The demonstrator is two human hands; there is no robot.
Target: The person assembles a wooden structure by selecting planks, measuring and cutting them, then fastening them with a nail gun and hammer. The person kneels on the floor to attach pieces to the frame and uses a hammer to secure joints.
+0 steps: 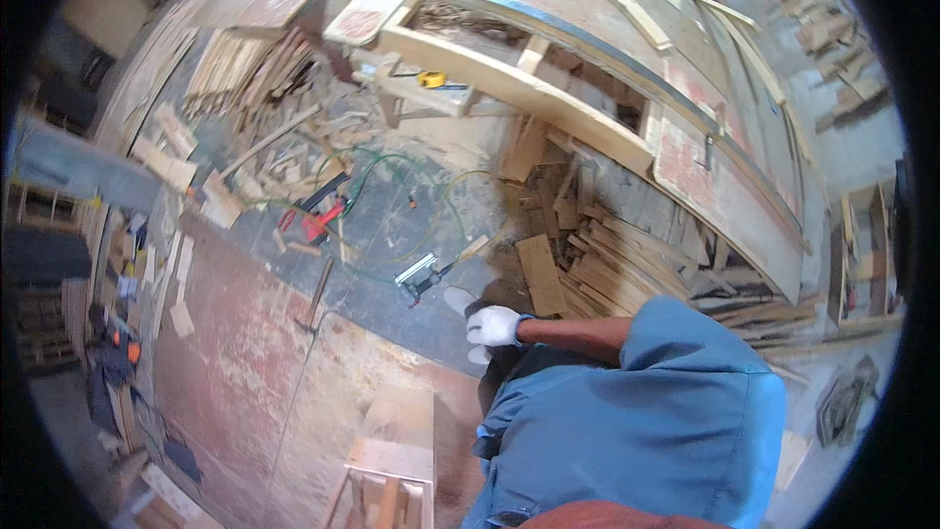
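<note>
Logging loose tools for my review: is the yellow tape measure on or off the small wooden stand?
On: the tape measure rests on the stand, with its pale top showing around it.

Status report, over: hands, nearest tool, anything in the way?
Right hand gloved, grip unclear; left hand unseen. Silver nail gun on floor. Brown panel nearby, possible obstacle.

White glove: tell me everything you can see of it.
The white glove looks like soft cloth, with a blue cuff at the wrist. It covers the person's right hand, its fingers pointing toward the picture's left, beside dark clothing. How far they bend, or whether they grip anything, is unclear.
</note>
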